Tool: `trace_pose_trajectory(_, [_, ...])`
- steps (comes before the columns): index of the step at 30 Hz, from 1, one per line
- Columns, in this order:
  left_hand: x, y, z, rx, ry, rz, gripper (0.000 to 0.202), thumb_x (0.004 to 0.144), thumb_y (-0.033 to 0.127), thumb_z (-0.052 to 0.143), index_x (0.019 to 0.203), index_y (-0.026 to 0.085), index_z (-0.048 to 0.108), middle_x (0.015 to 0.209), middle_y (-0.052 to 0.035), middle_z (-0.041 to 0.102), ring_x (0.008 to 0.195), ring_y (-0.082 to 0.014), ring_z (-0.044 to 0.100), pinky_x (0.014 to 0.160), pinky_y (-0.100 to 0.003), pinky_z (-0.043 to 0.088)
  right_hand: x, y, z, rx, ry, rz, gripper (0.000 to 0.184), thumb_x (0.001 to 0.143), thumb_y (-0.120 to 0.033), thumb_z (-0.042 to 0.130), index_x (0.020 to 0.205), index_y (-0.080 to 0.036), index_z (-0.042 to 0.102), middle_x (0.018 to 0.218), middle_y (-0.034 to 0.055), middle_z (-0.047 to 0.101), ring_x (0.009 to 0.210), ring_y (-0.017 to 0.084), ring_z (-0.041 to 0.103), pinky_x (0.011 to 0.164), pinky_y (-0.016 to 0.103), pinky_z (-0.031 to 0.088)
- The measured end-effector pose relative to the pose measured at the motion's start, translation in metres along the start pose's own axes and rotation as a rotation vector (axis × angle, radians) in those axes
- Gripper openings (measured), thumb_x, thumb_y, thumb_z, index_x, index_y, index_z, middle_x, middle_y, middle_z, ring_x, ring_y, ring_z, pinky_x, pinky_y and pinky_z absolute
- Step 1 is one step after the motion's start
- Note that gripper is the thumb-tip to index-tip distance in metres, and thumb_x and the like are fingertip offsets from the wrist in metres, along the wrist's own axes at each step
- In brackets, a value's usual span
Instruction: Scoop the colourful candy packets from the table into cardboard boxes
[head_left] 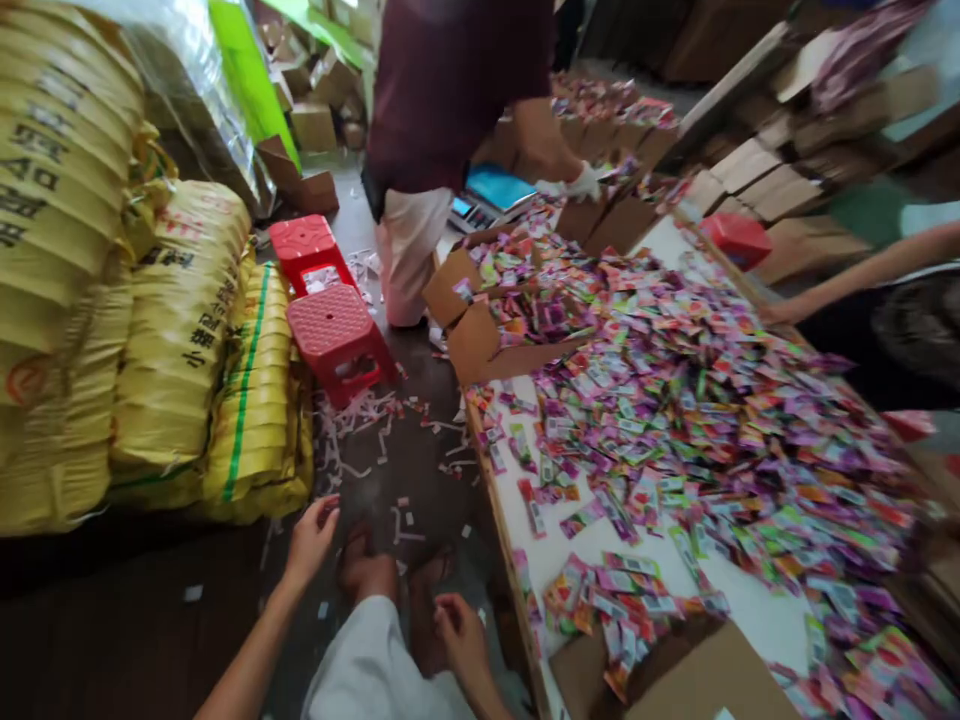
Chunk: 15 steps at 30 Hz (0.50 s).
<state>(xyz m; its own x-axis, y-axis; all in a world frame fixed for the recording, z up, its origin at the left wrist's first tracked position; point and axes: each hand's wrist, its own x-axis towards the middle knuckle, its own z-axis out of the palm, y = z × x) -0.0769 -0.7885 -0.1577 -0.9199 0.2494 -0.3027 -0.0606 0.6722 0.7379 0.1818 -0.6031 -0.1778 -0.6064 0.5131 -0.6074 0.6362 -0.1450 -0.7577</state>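
My left hand (312, 540) hangs over the floor to the left of my legs, loosely curled with nothing seen in it. To the right of my knees, my right hand (462, 632) is relaxed, its fingers slightly bent and apart, also holding nothing visible. The nearest thing to it is the edge of a long white table (507, 545). Small colourful packets (675, 400) lie heaped across that table. At its near end a cardboard box (712, 675) has more packets spilling over its flap. Some blur softens the finger details.
Red plastic stools (334, 325) and full yellow sacks (176, 330) stand at the left. Paper scraps litter the floor. A person in a dark red shirt (457, 90) reaches a gloved hand near an open box (517, 340). Another person's arm (870, 270) rests at the table's right side.
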Motion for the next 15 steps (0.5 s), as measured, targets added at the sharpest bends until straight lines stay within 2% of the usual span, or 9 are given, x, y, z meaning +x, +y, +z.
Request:
trace_pose_trajectory(5, [-0.005,-0.105,-0.047,0.183,-0.033,-0.255,0.046,0.087,0.043,0.038,0.113,0.013,0.061,0.115,-0.0165,0.072,0.105,-0.0253,0.069,0.093,-0.035,0.053,0.056,0.018,0.034,-0.34,-0.015,0.091,0.017,0.073,-0.034,0.051,0.072,-0.028,0.066,0.079,0.0048,0.075,0.081,0.028,0.072,0.078,0.038,0.056])
trace_pose_trajectory(8, [0.008,-0.164,-0.058,0.341,-0.157,-0.374,0.033,0.089,0.03,0.039,0.109,0.017,0.062,0.114,-0.0141,0.073,0.106,-0.0241,0.069,0.092,-0.034,0.052,0.1,0.027,0.059,-0.502,-0.007,0.182,0.018,0.074,-0.026,0.049,0.074,-0.025,0.066,0.083,0.008,0.076,0.085,0.028,0.073,0.08,0.036,0.055])
trace_pose_trajectory(11, [0.035,-0.213,-0.041,0.464,-0.336,-0.397,0.027,0.089,0.02,0.044,0.107,0.017,0.064,0.114,-0.0129,0.073,0.107,-0.0225,0.068,0.093,-0.032,0.049,0.146,0.044,0.097,-0.592,-0.004,0.21,0.017,0.073,-0.022,0.05,0.072,-0.022,0.066,0.082,0.0112,0.076,0.083,0.03,0.073,0.076,0.037,0.053])
trace_pose_trajectory(13, [0.062,-0.243,-0.011,0.521,-0.451,-0.358,0.027,0.087,0.016,0.048,0.108,0.016,0.064,0.114,-0.0143,0.072,0.11,-0.0233,0.066,0.095,-0.032,0.047,0.183,0.063,0.13,-0.637,-0.016,0.183,0.018,0.074,-0.019,0.049,0.07,-0.022,0.066,0.08,0.0104,0.075,0.081,0.029,0.073,0.075,0.035,0.053])
trace_pose_trajectory(15, [0.096,-0.275,0.031,0.555,-0.566,-0.279,0.027,0.085,0.014,0.052,0.108,0.017,0.066,0.115,-0.0133,0.071,0.112,-0.024,0.065,0.096,-0.033,0.046,0.231,0.091,0.161,-0.668,-0.015,0.128,0.02,0.075,-0.017,0.049,0.068,-0.023,0.066,0.079,0.0095,0.076,0.081,0.026,0.073,0.075,0.032,0.053])
